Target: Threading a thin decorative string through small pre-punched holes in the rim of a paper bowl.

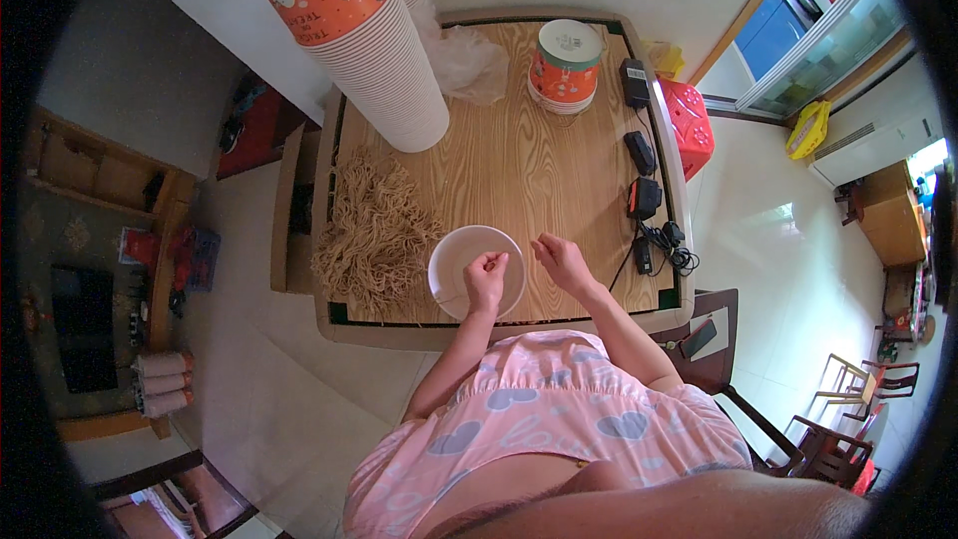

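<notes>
A white paper bucket (442,271) stands at the table's near edge, its mouth facing up. Over its opening is my left hand (485,281), fingers closed in a pinch; whatever is between them is too small to make out. Just right of the bucket, my right hand (561,262) is raised with its fingers curled together, and I cannot see what they hold, if anything. To the left of the bucket lies a loose heap of tan twisted cords (374,235). Behind the heap leans a tall stack of nested paper buckets (384,65), the end one orange and green.
A short stack of orange printed buckets (565,75) sits upside down at the back. Crumpled clear plastic (469,65) lies beside the tall stack. Black power adapters (644,198) and coiled cables (674,250) line the right edge. A red stool (686,125) stands beyond.
</notes>
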The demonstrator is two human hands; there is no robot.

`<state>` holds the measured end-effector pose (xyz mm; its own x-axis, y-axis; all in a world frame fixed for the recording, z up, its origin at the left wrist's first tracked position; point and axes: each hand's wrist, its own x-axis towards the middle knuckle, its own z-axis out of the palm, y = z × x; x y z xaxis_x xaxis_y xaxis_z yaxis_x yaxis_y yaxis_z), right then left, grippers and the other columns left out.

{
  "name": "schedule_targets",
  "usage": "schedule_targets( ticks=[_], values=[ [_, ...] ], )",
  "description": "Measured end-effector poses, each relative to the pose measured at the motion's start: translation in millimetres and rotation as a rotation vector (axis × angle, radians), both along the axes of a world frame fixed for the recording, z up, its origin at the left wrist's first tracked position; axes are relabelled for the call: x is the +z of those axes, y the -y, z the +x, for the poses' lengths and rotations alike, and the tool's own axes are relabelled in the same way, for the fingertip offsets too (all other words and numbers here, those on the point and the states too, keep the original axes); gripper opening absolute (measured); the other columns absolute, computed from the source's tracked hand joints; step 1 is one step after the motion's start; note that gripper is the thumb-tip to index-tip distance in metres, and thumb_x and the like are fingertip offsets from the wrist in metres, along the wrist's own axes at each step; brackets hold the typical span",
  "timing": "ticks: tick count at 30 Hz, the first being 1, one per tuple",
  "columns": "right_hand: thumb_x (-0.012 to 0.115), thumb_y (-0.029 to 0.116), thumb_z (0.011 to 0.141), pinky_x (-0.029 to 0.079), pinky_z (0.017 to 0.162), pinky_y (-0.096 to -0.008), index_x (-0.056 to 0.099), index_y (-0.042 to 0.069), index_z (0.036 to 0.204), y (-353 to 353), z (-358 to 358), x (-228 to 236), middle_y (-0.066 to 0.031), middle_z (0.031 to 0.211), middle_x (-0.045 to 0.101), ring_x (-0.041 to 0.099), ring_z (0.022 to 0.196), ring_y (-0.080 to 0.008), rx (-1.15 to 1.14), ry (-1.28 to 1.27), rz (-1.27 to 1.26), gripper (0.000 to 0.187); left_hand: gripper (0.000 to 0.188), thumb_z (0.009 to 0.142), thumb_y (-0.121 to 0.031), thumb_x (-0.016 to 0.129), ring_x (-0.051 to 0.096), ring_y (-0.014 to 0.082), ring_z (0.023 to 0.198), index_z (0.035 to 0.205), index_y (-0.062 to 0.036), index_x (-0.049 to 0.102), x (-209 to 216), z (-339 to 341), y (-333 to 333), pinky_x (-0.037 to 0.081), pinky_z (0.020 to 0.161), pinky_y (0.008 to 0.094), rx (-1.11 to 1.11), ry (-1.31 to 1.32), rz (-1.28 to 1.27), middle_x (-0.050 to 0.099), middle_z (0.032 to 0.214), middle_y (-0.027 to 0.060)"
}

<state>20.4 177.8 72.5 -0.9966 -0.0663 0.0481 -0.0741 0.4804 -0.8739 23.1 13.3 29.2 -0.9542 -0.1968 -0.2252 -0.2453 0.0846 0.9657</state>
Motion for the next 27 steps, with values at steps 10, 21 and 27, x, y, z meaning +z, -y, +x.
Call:
schedule_targets(
  ticks=[10, 21, 27],
  values=[
    [0.051, 0.019, 0.091, 0.038, 0.048, -0.0299, 0.049, -0.001, 0.073, 0, 0, 2, -0.0084, 0.056, 0.045, 0.042, 0.052, -0.0136, 0.012, 0.038, -0.024, 0.027, 0.012, 0.078, -0.011, 0.068, 0.052, 0.0043, 0.057, 0.081, 0.0008, 0.067, 5, -2, -3, 0.042, 0.053, 0.0211, -0.008, 0.014, -0.049, 0.062, 0.065, -0.0004],
    [0.061, 0.009, 0.084, 0.049, 0.065, -0.0278, 0.064, 0.003, 0.099, 3, -5, -5, -0.0091, 0.079, 0.065, 0.060, 0.072, -0.0138, 0.035, 0.140, -0.208, 0.017, 0.012, 0.077, -0.011, 0.068, 0.048, 0.0036, 0.055, 0.078, 0.0011, 0.067, 1, -4, -7, 0.040, 0.051, 0.0216, -0.008, 0.003, -0.035, 0.059, 0.061, -0.0019],
    [0.062, 0.006, 0.082, 0.045, 0.062, -0.0236, 0.065, 0.001, 0.092, 6, -12, -18, -0.0016, 0.076, 0.062, 0.053, 0.069, -0.0075, 0.093, 0.203, -0.333, 0.011, 0.012, 0.078, -0.012, 0.068, 0.048, 0.0030, 0.055, 0.077, 0.0005, 0.067, 4, -5, -9, 0.039, 0.051, 0.0210, -0.009, 0.001, 0.000, 0.058, 0.061, -0.0034]
  ],
)
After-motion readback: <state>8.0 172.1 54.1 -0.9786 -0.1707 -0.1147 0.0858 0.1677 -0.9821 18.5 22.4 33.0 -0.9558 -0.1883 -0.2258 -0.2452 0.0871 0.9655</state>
